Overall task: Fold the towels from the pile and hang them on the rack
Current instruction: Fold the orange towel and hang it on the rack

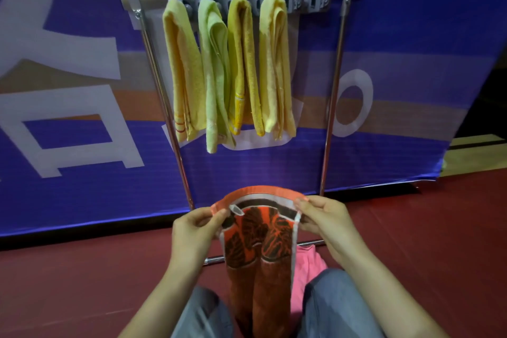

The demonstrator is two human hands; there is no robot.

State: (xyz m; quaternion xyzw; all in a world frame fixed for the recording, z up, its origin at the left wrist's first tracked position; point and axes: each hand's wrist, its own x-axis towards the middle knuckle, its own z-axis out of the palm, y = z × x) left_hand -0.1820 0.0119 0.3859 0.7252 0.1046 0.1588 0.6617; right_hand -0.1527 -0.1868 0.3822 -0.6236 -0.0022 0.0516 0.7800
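Observation:
An orange and black patterned towel (pixel 258 239) hangs folded lengthwise between my knees. My left hand (pixel 192 230) pinches its top left corner and my right hand (pixel 321 222) pinches its top right corner, so the top edge arches between them. Straight ahead stands the metal rack (pixel 333 85). Several folded towels hang side by side from its top bar: a yellow towel (pixel 183 71) at the left, a pale green towel (pixel 216 77), a darker yellow towel (pixel 242 66) and another yellow towel (pixel 277 68). A pink towel (pixel 306 263) lies on the floor behind the held towel.
A blue banner (pixel 82 167) with large white characters stands right behind the rack. The floor (pixel 425 228) is dark red. The right part of the rack's top bar (pixel 315 0) carries grey clips and no towel. My knees in grey trousers (pixel 337 304) frame the bottom of the view.

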